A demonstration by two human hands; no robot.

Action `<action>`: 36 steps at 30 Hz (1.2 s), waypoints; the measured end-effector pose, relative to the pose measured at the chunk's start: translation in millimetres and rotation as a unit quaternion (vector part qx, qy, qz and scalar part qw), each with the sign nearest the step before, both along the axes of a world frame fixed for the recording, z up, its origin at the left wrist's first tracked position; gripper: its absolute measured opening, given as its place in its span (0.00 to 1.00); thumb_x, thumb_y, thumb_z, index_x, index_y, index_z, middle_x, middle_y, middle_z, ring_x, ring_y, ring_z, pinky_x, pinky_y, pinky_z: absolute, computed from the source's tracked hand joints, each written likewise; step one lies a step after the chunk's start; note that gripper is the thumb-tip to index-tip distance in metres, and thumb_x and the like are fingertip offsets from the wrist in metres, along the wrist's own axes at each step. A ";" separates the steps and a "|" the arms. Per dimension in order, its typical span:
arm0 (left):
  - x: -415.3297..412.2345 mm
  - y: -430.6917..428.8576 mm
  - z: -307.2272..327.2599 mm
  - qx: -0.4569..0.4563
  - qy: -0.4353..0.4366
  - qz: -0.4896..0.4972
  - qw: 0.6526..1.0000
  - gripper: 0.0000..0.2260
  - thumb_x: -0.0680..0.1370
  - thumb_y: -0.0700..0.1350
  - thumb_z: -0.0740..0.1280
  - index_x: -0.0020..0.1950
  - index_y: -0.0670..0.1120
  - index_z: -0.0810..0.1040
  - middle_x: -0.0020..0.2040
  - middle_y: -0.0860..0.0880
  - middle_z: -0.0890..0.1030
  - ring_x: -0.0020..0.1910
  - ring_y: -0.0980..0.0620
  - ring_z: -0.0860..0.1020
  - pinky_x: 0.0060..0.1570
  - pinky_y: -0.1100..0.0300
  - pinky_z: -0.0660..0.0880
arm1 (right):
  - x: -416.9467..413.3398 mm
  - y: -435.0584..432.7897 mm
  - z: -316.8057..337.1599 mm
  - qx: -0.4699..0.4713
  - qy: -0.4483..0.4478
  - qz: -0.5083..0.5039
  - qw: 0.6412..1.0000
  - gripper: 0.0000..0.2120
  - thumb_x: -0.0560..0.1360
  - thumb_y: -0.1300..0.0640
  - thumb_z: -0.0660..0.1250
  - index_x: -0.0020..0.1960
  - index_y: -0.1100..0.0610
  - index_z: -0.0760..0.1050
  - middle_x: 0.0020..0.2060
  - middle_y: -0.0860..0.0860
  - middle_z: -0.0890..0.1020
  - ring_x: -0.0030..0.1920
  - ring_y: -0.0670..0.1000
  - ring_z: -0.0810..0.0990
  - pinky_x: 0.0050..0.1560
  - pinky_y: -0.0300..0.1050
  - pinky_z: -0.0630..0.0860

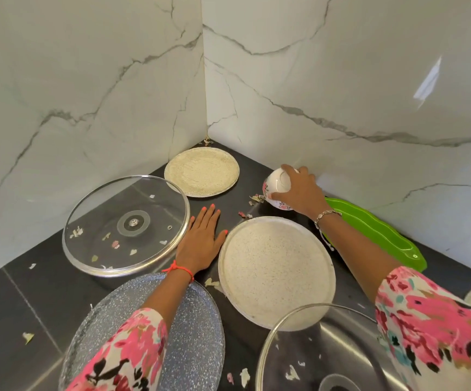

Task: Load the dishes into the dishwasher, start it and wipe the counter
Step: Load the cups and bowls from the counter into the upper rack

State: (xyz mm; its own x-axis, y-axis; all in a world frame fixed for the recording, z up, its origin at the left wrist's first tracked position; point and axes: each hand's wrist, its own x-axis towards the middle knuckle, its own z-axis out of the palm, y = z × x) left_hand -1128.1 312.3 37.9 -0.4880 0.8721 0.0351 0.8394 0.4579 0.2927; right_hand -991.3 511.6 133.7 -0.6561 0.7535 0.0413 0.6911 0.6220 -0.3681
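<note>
One floral bowl (275, 187), head view: we see it tipped, base up-left, mouth down toward the counter (31, 300) by the right wall (369, 80). Right hand (299, 193) grips it, fingers curled over it. Two speckled plates: small plate (202, 172), large plate (276, 270). Two glass lids: left lid (124, 225), near lid (327, 351). Left hand (200, 238) flat on counter, fingers straight, close together.

A home kitchen (marble walls (341, 66)): dark counter (31, 306), steel sink (350, 342).
</note>
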 end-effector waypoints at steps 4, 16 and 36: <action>3.2 -2.1 10.1 -0.019 -0.009 -0.006 1.000 0.26 0.82 0.55 0.49 0.76 0.46 0.49 0.77 0.49 0.47 0.76 0.51 0.45 0.74 0.53 0.43 | 28.9 -29.6 23.0 0.028 -0.011 0.008 1.000 0.36 0.69 0.42 0.70 0.72 0.49 0.59 0.63 0.58 0.67 0.63 0.61 0.68 0.56 0.54 0.72; 88.5 -72.0 89.2 0.039 -0.117 -0.021 0.992 0.17 0.78 0.39 0.60 0.67 0.39 0.67 0.67 0.42 0.68 0.65 0.43 0.67 0.63 0.51 0.65 | 164.6 -151.9 65.5 -0.023 -0.020 -0.005 1.000 0.40 0.62 0.37 0.74 0.69 0.48 0.64 0.63 0.56 0.70 0.62 0.58 0.71 0.60 0.51 0.71; 482.1 -429.2 24.6 0.032 -0.095 -0.048 0.994 0.31 0.71 0.54 0.56 0.68 0.36 0.68 0.70 0.38 0.67 0.73 0.40 0.61 0.72 0.47 0.55 | 523.4 -489.4 11.6 -0.081 -0.057 -0.041 0.994 0.40 0.63 0.40 0.74 0.70 0.51 0.62 0.64 0.56 0.65 0.65 0.59 0.66 0.60 0.54 0.70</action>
State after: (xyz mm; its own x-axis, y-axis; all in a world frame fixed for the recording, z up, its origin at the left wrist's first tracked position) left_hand -646.0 -116.9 62.5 -0.4053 0.9141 0.0071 0.8049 0.3532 0.4769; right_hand -467.9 22.3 145.4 -0.5862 0.7950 -0.1562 0.7795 0.5009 -0.3761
